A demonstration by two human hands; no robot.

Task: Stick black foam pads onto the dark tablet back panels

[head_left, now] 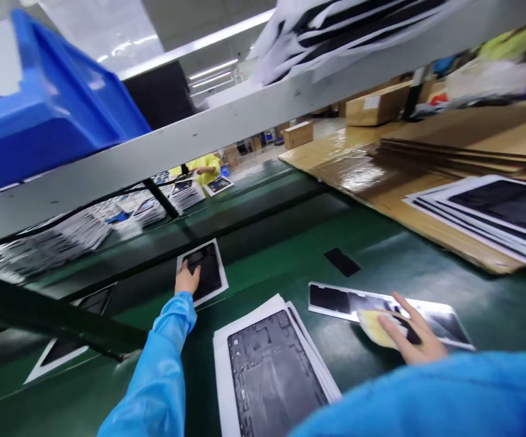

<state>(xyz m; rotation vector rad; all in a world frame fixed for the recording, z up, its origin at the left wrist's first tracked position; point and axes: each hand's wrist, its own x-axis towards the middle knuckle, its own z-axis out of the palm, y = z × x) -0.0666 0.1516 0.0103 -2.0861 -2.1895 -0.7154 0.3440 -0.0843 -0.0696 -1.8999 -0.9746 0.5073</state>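
Note:
My left hand (187, 279) reaches out to a black panel on a white sheet (208, 272) on the green belt; its thumb and fingers close on the near left edge. In my right hand (415, 338), between thumb and fingers, is a yellow sponge-like pad (375, 328). That pad is over a long, shiny strip with dark patches (331, 299) on the green surface. Between my hands lies a stack of white sheets with a dark, moulded tablet-sized casing (276, 370) on top. Just beyond the strip rests a small black rectangle (342, 262).
A grey shelf beam (194, 135) crosses above, carrying a blue bin (58, 97). At left, a dark green post (53, 312) slants over another panel (69, 328). Cardboard (358, 170) and stacked panels (509, 212) lie right. A co-worker's yellow sleeve (206, 167) shows beyond piled sheets.

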